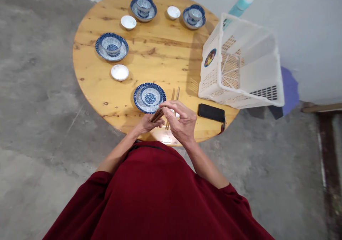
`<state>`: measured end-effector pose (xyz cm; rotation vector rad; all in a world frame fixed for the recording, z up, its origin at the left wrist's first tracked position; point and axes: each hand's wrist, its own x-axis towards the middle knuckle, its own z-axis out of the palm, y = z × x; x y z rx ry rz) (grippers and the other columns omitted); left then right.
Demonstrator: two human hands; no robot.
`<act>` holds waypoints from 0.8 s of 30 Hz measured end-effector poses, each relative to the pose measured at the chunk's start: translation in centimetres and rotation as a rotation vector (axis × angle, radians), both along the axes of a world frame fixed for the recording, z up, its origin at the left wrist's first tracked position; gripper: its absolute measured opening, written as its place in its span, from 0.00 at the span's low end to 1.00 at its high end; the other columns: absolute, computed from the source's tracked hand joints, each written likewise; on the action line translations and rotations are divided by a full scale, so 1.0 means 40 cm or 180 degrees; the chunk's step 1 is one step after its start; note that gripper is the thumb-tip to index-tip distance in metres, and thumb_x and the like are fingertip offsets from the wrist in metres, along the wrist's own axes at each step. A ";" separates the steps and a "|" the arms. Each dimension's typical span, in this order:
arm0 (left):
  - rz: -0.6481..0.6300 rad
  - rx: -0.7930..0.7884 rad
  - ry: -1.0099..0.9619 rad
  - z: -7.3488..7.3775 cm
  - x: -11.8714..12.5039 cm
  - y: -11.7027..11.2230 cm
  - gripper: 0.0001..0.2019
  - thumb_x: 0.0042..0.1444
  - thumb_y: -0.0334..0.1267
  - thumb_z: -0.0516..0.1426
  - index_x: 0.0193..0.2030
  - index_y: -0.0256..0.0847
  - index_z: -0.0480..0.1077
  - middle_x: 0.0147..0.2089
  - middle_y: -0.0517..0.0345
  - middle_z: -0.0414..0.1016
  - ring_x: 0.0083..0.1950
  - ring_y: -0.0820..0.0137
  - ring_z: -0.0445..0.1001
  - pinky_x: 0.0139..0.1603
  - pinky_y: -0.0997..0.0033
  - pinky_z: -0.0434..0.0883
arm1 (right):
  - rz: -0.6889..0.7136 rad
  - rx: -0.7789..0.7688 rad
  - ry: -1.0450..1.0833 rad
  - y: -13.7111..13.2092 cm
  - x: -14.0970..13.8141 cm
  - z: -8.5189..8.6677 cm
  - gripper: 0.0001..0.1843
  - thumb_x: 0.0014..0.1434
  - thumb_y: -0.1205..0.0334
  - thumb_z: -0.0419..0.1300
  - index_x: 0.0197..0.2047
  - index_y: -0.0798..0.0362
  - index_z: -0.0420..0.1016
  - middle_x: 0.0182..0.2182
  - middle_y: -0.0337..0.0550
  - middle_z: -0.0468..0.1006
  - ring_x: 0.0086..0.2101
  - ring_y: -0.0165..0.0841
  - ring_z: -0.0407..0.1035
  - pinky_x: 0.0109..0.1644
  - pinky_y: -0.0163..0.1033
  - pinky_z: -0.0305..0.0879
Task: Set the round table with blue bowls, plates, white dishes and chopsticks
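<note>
My left hand [147, 123] is closed round a bundle of brown chopsticks [157, 115] at the near edge of the round wooden table [160, 51]. My right hand [180, 120] hovers beside it, fingers curled and pinching at the bundle's tips. Under my right hand a pair of chopsticks [175, 95] lies flat on the table, just right of the nearest blue-and-white bowl on its plate [150, 97].
Three more blue-and-white bowl-and-plate sets [112, 46] [143, 7] [194, 16] stand round the table, with three small white dishes [119, 72]. A white plastic basket [240, 67] sits at the right edge, and a black phone [211, 112] lies near it. Concrete floor surrounds the table.
</note>
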<state>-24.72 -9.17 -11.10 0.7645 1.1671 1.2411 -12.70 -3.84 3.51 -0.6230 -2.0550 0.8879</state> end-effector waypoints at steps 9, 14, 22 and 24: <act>-0.0293 0.0300 0.0213 0.012 -0.009 -0.019 0.27 0.48 0.61 0.67 0.24 0.35 0.75 0.29 0.50 0.79 0.29 0.72 0.73 0.31 0.74 0.68 | -0.1177 0.0490 0.1264 -0.011 0.025 0.231 0.11 0.65 0.66 0.59 0.36 0.46 0.84 0.29 0.35 0.80 0.30 0.33 0.76 0.39 0.43 0.78; -0.0232 0.0082 0.0729 0.047 -0.038 -0.034 0.23 0.58 0.57 0.60 0.29 0.35 0.77 0.25 0.55 0.76 0.28 0.74 0.69 0.30 0.75 0.66 | -0.1835 0.0533 0.1684 0.022 0.095 0.271 0.15 0.68 0.61 0.56 0.37 0.40 0.85 0.34 0.35 0.80 0.41 0.37 0.80 0.37 0.39 0.77; -0.0337 0.0229 0.0823 0.112 -0.043 -0.057 0.24 0.58 0.57 0.61 0.43 0.35 0.80 0.41 0.50 0.81 0.43 0.66 0.77 0.42 0.72 0.72 | -0.1953 -0.0914 0.1893 0.070 0.145 0.092 0.03 0.60 0.62 0.65 0.35 0.51 0.80 0.31 0.37 0.78 0.34 0.30 0.78 0.40 0.40 0.80; -0.0507 0.0134 0.0931 0.122 -0.036 -0.073 0.24 0.57 0.58 0.61 0.44 0.35 0.80 0.38 0.53 0.80 0.40 0.66 0.76 0.38 0.73 0.70 | -0.1921 -0.1237 0.1802 0.071 0.128 0.054 0.05 0.58 0.60 0.67 0.34 0.53 0.80 0.30 0.37 0.79 0.31 0.29 0.77 0.37 0.38 0.79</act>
